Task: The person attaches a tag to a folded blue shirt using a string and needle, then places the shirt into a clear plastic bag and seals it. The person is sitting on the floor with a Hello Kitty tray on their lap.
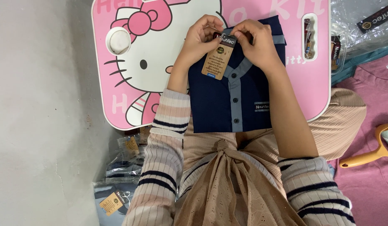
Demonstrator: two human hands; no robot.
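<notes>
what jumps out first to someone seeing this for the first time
The bright pink lap table with its cartoon cat fills the top. On it lies a folded navy shirt, and the left hand and right hand meet at its collar, both pinching a brown paper tag.

Brown-black oblong hang tag (pixel 219 56) at shirt collar; clear bagged shirts with brown tag (pixel 111 203) lower left.

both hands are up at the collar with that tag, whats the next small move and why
Probably let the brown hang tag drop flat onto the front of the folded navy shirt. Both the left hand and the right hand pinch the tag's dark top end at the collar, so the fastening looks near done, and the tag hangs slanted across the grey button placket.
</notes>
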